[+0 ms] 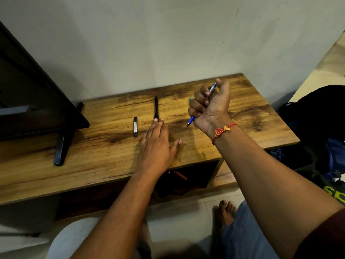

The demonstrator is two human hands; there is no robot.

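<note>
My right hand (pixel 210 104) is curled in a fist round a blue pen (pixel 190 121), its tip pointing down toward the wooden table (pixel 104 157) and its silver end sticking out above the thumb. A bit of teal shows behind the fingers. My left hand (pixel 156 144) lies flat on the table with straight fingers, the fingertips touching the near end of a black pen (pixel 156 109). A small black cap-like piece (pixel 135 127) lies just left of that pen.
A black TV (pixel 28 90) on a splayed black foot (pixel 61 148) fills the left of the table. A wall rises behind. Dark bags (pixel 317 128) sit on the floor at the right. An open shelf (pixel 186 178) lies under the tabletop.
</note>
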